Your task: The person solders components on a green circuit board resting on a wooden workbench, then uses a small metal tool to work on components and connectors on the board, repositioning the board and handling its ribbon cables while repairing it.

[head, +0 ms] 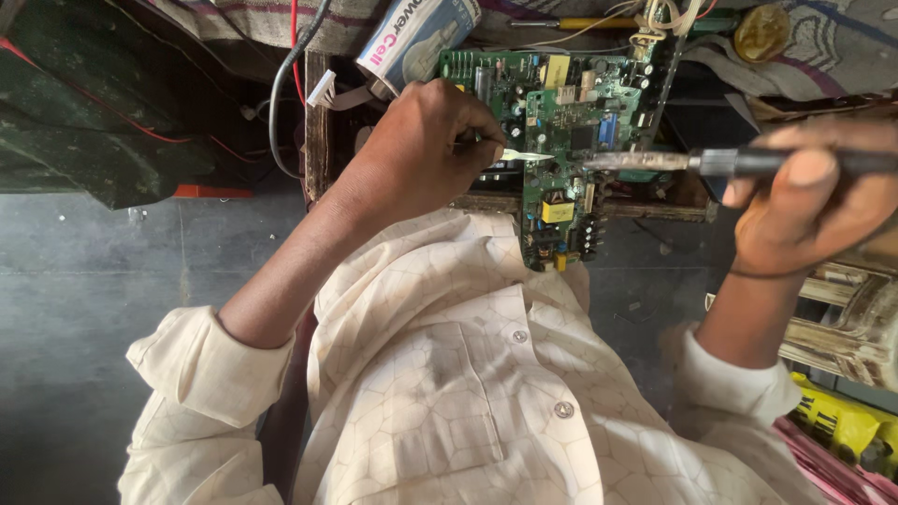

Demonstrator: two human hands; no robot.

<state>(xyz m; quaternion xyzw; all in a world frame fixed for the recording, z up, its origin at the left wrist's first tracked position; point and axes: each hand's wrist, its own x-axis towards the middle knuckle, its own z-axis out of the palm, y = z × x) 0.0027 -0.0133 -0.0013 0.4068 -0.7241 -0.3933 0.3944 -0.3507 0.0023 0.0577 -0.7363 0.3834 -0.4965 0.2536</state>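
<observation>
1. Left hand is closed in a pinch round slim metal tweezers; tips point right, resting on the green printed circuit board w/ many small parts.
2. Right hand is wrapped tight round the dark grip of a soldering iron w/ metal shaft. Shaft runs left from that hand; its tip is at the board, just right of the tweezer tips.
3. Board lies between both hands, near edge hanging over the wooden worktop edge toward the person's cream patterned shirt.
4. Progress, as a judgement: both tools meet at one spot mid-board, so work on a joint looks underway. Can't tell if solder is melted or a part lifted; too small. Board is fully populated otherwise.
5. Beyond left hand: blue-white cylindrical can at board's far corner, black cable & red wire dropping to its left.
6. Beyond right hand: yellow-handled screwdriver & wire tangle on striped cloth.
7. Room: tight. Can crowds the far side, worktop edge limits the near side, wooden clutter sits under right hand. Left of left hand is open grey floor.
</observation>
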